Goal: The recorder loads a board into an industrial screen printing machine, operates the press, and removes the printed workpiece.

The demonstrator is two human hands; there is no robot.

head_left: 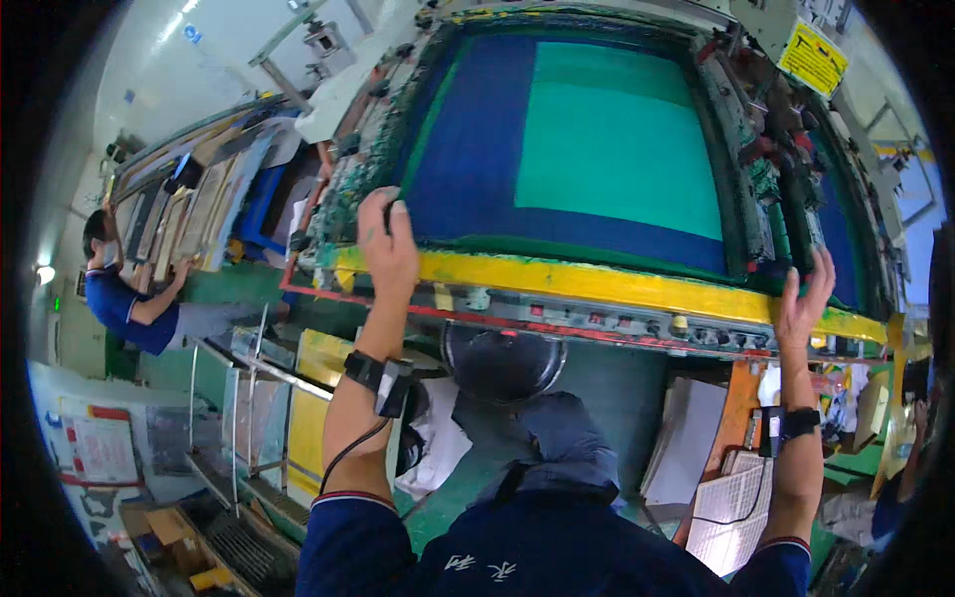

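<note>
My left hand (388,249) lies at the near left corner of a large screen-printing frame, over its yellow front bar (557,277), fingers slightly bent and apart. My right hand (804,303) rests toward the right end of that bar, fingers spread upward. Inside the frame, a dark blue screen (463,129) carries a large turquoise-green rectangle (617,139). Ink-stained clamps and rails line both sides. A black round seat or disc (502,358) shows beneath the front bar.
At left, a person (134,308) in dark blue reaches toward stacked boards (209,209). Below are a metal rack (254,398) and yellow board (318,358). An orange cart (736,398) with leaning panels (676,438) stands lower right. Another person (856,517) is partly visible at far right.
</note>
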